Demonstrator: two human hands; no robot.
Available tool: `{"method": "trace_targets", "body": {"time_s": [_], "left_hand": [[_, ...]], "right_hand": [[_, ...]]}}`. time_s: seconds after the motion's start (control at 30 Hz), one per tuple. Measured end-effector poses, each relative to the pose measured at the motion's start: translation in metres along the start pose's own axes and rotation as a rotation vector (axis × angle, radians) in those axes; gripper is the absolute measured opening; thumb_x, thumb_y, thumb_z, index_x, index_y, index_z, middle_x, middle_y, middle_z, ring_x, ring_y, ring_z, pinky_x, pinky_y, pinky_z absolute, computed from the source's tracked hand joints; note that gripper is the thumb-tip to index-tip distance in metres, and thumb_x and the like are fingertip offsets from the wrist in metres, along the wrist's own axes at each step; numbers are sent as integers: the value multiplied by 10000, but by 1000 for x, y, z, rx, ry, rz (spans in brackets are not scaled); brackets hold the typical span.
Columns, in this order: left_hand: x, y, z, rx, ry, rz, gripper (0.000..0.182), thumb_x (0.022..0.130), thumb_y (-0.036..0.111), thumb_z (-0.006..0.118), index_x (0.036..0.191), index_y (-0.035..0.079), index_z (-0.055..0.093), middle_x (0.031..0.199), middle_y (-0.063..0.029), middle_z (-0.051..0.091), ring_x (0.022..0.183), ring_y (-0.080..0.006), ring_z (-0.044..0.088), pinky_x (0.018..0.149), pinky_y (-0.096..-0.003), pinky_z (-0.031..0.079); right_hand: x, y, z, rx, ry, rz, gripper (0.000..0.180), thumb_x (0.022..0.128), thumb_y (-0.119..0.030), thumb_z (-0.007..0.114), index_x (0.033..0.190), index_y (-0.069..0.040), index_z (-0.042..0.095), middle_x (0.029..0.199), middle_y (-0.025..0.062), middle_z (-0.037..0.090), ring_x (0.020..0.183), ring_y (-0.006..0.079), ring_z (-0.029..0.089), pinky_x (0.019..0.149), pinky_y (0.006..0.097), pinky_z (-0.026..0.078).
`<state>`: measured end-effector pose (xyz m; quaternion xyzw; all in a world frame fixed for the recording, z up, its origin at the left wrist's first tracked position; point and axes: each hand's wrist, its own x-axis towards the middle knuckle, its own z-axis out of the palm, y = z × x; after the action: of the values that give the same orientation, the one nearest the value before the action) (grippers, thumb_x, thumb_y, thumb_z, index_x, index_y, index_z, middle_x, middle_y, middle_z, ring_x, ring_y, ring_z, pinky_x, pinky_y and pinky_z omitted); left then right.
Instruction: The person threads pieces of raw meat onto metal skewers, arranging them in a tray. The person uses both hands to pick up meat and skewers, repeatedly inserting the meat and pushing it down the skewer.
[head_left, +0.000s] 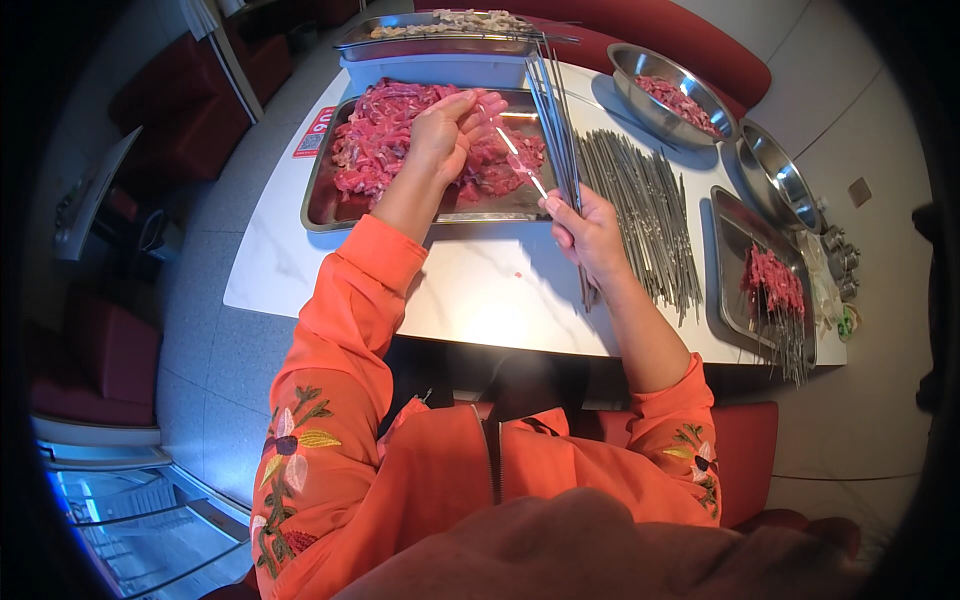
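Note:
My right hand (589, 229) grips a bundle of thin metal skewers (556, 127) that points up and away. From the same hand one flat metal skewer (535, 182) slants up to the left, with bits of pink meat on it. Near that skewer's far end is my left hand (457, 131), palm turned up and fingers spread; whether they touch anything is unclear. Beneath it stands a steel tray (480, 217) with a heap of raw sliced meat (386, 112) on its left and a smaller pile (525, 154) on its right.
Many loose skewers (641, 217) lie right of my right hand. Further right is a steel tray (727, 292) with meat skewers (772, 281). Steel bowls (626, 71) (757, 161) stand behind, one with meat. A food tray (360, 49) rests on a pale bin (435, 71) at the back.

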<state>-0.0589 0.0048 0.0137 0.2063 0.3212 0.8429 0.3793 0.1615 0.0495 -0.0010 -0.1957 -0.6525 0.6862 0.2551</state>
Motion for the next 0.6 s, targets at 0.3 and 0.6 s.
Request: {"method": "trace_targets", "body": {"time_s": [0.3, 0.6], "left_hand": [[-1, -2, -2, 42, -62, -56, 226, 931, 88, 432, 1071, -71, 510, 1035, -207, 611, 941, -290, 635, 761, -373, 552], [-13, -2, 8, 38, -25, -154, 220, 931, 122, 457, 1064, -36, 531, 1060, -177, 616, 1007, -263, 610, 844, -344, 514]], "right_hand": [[1, 2, -2, 56, -16, -23, 105, 866, -149, 602, 907, -61, 563, 601, -46, 483, 422, 25, 414, 334, 171, 267], [1, 1, -2, 64, -15, -14, 99, 865, -136, 603, 905, -56, 560, 622, -51, 483, 436, 23, 422, 342, 169, 277]]}}
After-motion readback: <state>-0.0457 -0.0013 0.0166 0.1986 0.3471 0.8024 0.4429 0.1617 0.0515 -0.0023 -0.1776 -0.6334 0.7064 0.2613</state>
